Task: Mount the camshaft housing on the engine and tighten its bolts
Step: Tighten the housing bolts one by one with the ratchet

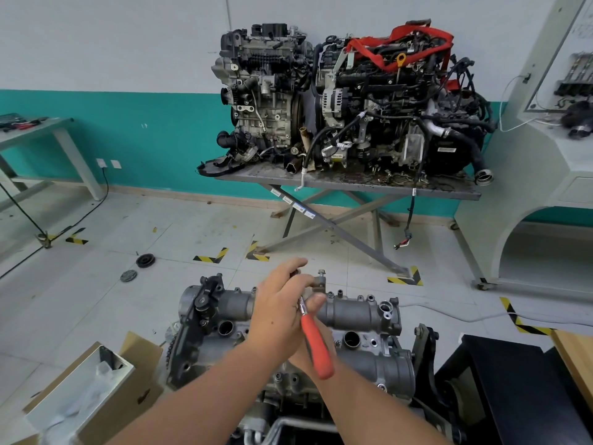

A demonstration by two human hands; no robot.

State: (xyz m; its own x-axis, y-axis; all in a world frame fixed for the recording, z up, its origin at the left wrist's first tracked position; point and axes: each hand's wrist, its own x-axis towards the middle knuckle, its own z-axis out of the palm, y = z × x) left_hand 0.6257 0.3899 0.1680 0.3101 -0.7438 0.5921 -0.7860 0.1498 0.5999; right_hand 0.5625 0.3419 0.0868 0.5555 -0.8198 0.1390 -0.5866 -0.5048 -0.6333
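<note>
The camshaft housing [349, 311] already sits on the engine [378, 374]; tightening is under way. The left hand [280, 311] pinches the ratchet [316, 342] head at a far-side bolt, the right hand [303, 356], mostly hidden, probably grips its red handle; one bolt [321, 273] stands proud

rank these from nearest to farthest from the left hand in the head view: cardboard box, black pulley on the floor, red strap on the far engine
From the left hand:
1. Cardboard box, low on the left beside the engine.
2. Black pulley, on the floor to the left.
3. Red strap, atop the far right engine on the stand.
</note>
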